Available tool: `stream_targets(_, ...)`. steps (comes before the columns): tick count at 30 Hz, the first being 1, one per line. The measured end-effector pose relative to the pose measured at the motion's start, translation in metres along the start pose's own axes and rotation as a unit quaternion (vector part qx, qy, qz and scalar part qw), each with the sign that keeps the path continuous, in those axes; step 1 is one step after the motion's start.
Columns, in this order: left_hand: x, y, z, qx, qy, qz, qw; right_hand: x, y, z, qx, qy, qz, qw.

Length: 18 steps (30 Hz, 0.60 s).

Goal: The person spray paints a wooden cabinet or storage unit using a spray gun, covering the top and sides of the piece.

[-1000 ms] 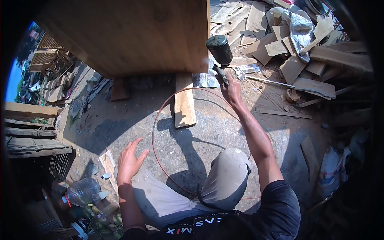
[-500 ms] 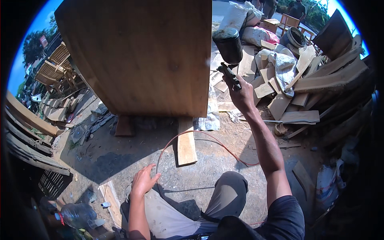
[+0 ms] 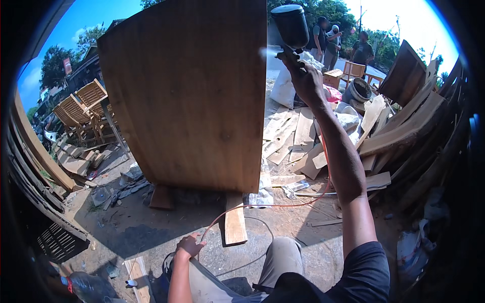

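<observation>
Spray gun, with its dark cup on top, is held raised in the right hand, grip clenched on the handle, just beside the right edge of the upright wooden panel. Orange hose appears loosely grasped by the left hand near the knee; finger closure is unclear.

Wood panel top cut off by frame edge; spray gun trigger hidden under right hand; left hand fingers curled, hose grip unclear; bg people too small
</observation>
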State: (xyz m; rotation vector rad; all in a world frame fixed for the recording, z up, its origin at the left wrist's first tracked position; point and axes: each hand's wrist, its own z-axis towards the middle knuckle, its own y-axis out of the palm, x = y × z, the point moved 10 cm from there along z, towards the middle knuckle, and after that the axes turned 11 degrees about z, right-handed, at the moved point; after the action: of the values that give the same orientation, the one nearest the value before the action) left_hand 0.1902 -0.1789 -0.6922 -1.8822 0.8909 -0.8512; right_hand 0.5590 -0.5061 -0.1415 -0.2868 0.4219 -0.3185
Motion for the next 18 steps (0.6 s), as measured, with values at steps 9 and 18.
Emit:
stream_targets(9,-0.001,-0.011,-0.015,0.011,-0.029,-0.025,0.999,-0.060,-0.018,0.124,0.095,-0.216,-0.100,0.967)
stream_targets(18,0.039,-0.007,0.002,0.015,0.013,-0.051,0.999,-0.028,-0.007,0.263,-0.088,-0.250,0.516,0.815)
